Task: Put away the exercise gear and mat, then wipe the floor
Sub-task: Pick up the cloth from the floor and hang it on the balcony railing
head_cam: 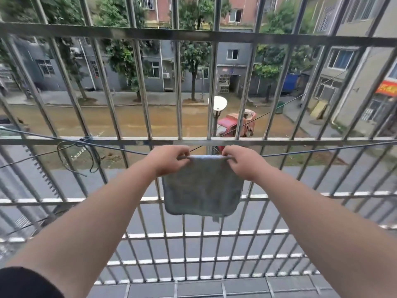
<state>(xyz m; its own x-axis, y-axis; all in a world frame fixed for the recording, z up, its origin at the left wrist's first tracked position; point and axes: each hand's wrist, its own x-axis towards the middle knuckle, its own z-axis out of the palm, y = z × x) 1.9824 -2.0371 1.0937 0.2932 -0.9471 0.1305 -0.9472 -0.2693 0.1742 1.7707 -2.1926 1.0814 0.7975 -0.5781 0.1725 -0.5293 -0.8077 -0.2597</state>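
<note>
From the head view, we take the metal window grille as our landmark. We reach both bare arms out toward it. A thin wire line runs across just on our side of the grille's middle horizontal bar, and a grey cloth hangs folded over that line, its lower edge dropping well below the bar.

Our left hand pinches the cloth's top left corner at the line, fingers curled closed around the fold. Our right hand does the same at the top right corner, fingers closed on the fabric. Both hands sit just below the middle bar, with the cloth stretched flat between them.

To the left along the same bar, a dark cord is tied on and dangles in loops. Beyond the grille, lower down, we see a red vehicle on a muddy street, trees and grey buildings behind it.
</note>
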